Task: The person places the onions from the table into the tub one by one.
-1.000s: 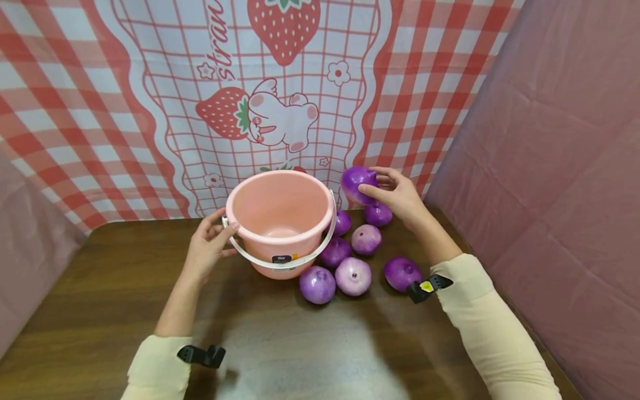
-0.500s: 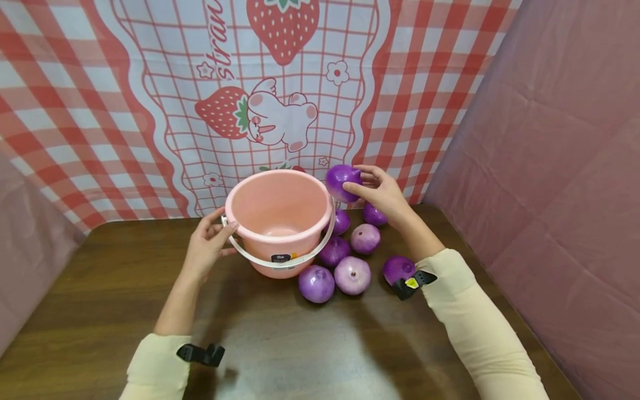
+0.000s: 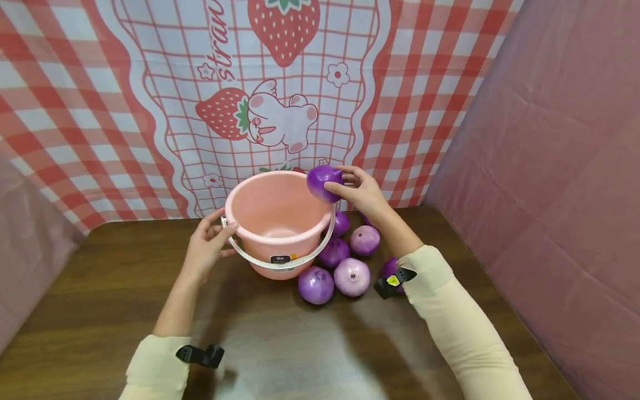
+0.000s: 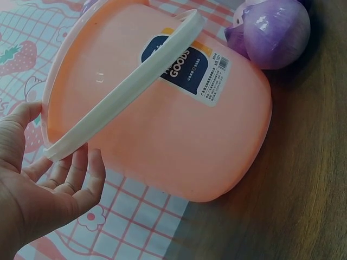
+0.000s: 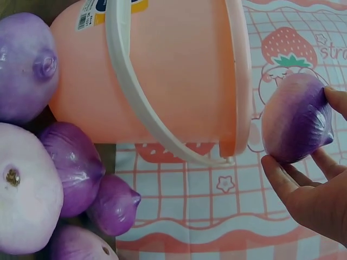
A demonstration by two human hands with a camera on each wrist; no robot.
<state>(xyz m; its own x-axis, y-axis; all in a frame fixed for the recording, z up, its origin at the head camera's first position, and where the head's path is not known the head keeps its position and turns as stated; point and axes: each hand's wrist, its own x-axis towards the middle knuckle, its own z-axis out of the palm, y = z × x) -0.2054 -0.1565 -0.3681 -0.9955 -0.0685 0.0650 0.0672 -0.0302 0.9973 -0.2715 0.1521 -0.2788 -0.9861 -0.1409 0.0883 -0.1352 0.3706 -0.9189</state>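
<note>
A pink bucket (image 3: 280, 250) with a white handle (image 4: 130, 89) stands on the wooden table, its inside bare in the head view. My left hand (image 3: 206, 244) grips its left rim, thumb over the edge and fingers below by the handle's end. My right hand (image 3: 364, 191) pinches a purple onion (image 3: 324, 183) between thumb and fingers, just above the bucket's right rim. In the right wrist view the held onion (image 5: 298, 118) shows a pale side and a pointed tip, apart from the rim.
Several more onions lie right of the bucket, among them a pale onion (image 3: 352, 276) and a purple onion (image 3: 316, 285) in front. One onion (image 3: 390, 268) is partly hidden by the right wrist strap. A checked strawberry cloth (image 3: 280, 111) hangs behind the table (image 3: 280, 350).
My right hand has carried the onion leftward, from right of the bucket to over its right rim. My left hand and the bucket have stayed in place.
</note>
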